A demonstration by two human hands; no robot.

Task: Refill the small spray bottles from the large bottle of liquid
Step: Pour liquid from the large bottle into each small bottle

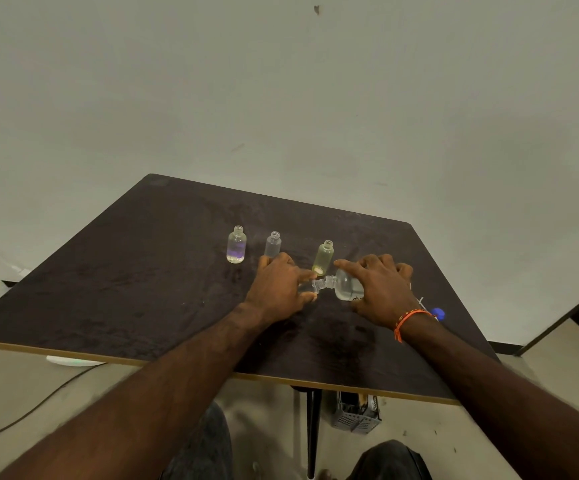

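Note:
My right hand grips the large clear bottle, tipped on its side with its neck pointing left. The neck meets the mouth of a small clear bottle that my left hand holds; most of that bottle is hidden by my fingers. Three small uncapped bottles stand upright behind: a clear one with a violet tint at the left, a greyish one just beyond my left knuckles, and a yellowish one between my hands.
The dark table carries a blue cap and small white bits right of my right wrist. The table's near edge runs under my forearms. Below it stand a black table leg and a grey basket on the floor.

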